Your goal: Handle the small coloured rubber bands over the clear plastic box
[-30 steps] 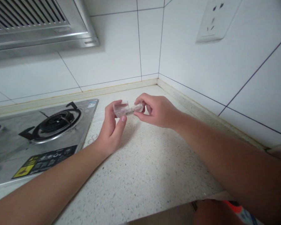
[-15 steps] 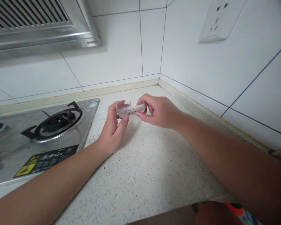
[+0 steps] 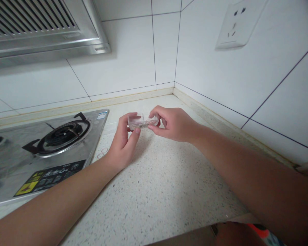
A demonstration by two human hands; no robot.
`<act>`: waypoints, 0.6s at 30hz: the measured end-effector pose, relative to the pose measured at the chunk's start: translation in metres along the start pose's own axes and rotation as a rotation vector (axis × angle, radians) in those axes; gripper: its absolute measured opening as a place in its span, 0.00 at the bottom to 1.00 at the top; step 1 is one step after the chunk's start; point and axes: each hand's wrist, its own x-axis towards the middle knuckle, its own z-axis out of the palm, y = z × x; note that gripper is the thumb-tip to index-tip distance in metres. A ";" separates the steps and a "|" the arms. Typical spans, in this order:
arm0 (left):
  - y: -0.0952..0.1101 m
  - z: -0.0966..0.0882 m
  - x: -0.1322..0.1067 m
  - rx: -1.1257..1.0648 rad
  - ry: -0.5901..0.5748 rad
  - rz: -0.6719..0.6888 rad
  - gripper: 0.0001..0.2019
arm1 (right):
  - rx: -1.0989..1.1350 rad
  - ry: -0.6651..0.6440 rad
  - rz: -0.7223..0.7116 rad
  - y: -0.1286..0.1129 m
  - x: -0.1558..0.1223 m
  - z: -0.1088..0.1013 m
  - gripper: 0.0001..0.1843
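Note:
A small clear plastic box (image 3: 143,121) is held between both hands, above the speckled countertop (image 3: 154,191). Its walls are see-through, and something small and dark shows along its lower edge, too blurred to name. My left hand (image 3: 125,141) grips the box's left end, thumb in front and fingers behind. At the right end, my right hand (image 3: 173,123) pinches the box between thumb and fingers. Near my left wrist, thin reddish rings (image 3: 102,152) lie on the counter beside the stove.
A steel gas stove (image 3: 97,128) with a black burner (image 3: 64,134) lies to the left. Over it hangs a range hood (image 3: 92,44). White tiled walls meet in a corner behind the counter, and a wall socket (image 3: 233,30) is at the upper right.
Both hands keep their hold on the plastic box, with hardly any movement of the fingers. The whole view has shifted slightly, so the surroundings appear a little lower.

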 end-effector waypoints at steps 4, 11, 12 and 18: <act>0.001 -0.001 0.000 -0.002 -0.014 -0.008 0.19 | -0.012 0.002 -0.011 0.002 0.000 0.001 0.14; -0.002 -0.004 -0.001 -0.073 -0.080 -0.022 0.20 | -0.066 -0.063 0.023 0.005 0.001 -0.001 0.13; -0.002 -0.004 -0.001 -0.095 -0.083 -0.032 0.20 | -0.077 -0.084 0.023 0.006 0.001 -0.001 0.12; 0.002 0.000 0.003 -0.004 -0.124 -0.196 0.21 | -0.185 -0.234 0.018 0.011 0.003 -0.001 0.11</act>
